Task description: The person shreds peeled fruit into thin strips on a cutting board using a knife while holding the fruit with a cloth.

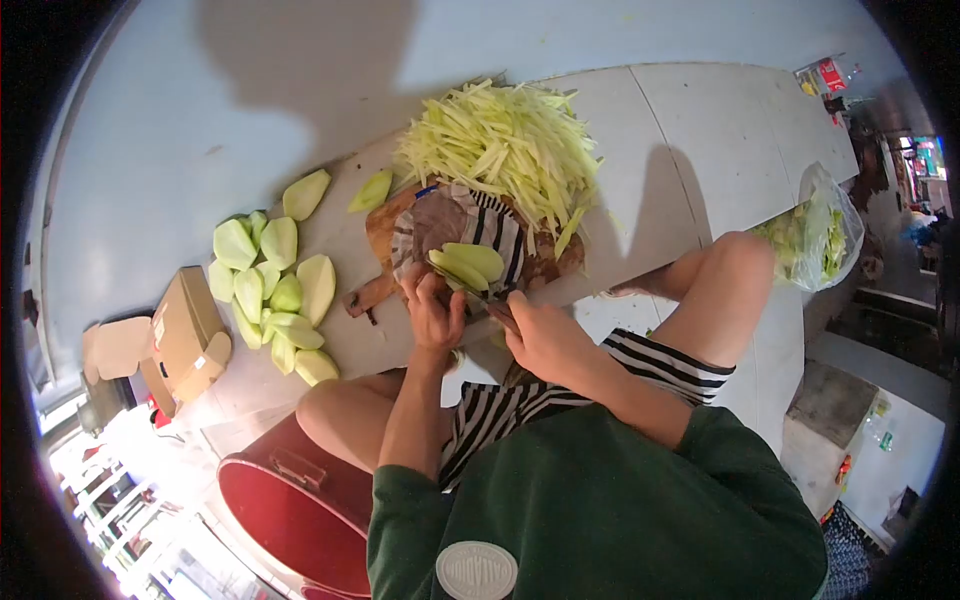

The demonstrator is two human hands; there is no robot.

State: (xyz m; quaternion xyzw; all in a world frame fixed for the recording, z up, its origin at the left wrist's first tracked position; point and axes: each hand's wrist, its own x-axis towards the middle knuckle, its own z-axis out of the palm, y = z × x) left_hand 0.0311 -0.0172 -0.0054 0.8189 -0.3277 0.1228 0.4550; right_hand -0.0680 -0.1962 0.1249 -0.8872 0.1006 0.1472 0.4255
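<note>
Left grip (432,315): curls round the near end of the cut green fruit (472,262), grasping lightly.
Right grip (540,335): clenches what looks like a knife (503,317).
Cut green fruit: sits between both grips, over the striped cloth (508,232); seems light, firm, probably slippery; best held low by the outer sides, clear of the edge.
Green shreds (505,150): heap beyond both grips; probably snap easily.
Peeled pieces (278,243): cluster well left of the left grip.

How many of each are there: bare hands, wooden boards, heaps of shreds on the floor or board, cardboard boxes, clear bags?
Hands: 2, left hand and right hand
Wooden board: 1
Heap of green shreds: 1
Cardboard box: 1
Clear bag: 1
Total: 6
</note>
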